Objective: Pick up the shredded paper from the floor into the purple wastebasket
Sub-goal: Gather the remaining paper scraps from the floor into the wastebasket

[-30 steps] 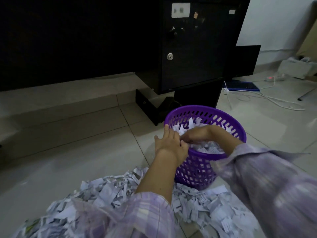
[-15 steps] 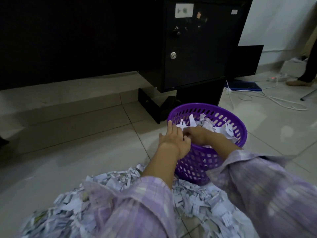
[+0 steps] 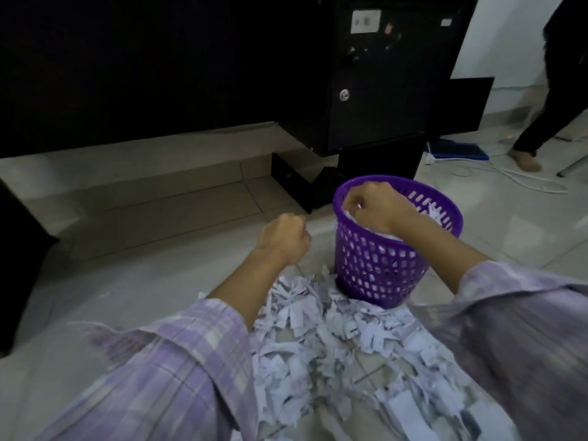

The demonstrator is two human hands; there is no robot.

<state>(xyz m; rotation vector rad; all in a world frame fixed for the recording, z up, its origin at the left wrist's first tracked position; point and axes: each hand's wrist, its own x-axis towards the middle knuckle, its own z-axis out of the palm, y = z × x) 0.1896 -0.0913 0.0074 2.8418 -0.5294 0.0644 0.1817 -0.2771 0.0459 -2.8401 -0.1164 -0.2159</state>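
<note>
The purple wastebasket (image 3: 381,268) stands upright on the tiled floor, filled with white shreds nearly up to its rim. A wide heap of shredded paper (image 3: 334,345) lies on the floor in front of it, reaching its base. My right hand (image 3: 372,205) hovers over the basket's left rim with fingers curled downward; whether it pinches any shreds I cannot tell. My left hand (image 3: 283,237) is a loose fist in the air left of the basket, clear of it, with nothing visible in it.
A black cabinet (image 3: 366,90) with a lock stands right behind the basket. White cables (image 3: 509,176) and a blue flat object (image 3: 458,152) lie on the floor at the right. A person's leg and foot (image 3: 528,151) are at the far right.
My left hand has left the basket's rim, drawn back to the left and curled. My right hand has risen from the shreds to the left rim. A person walked in at the right.
</note>
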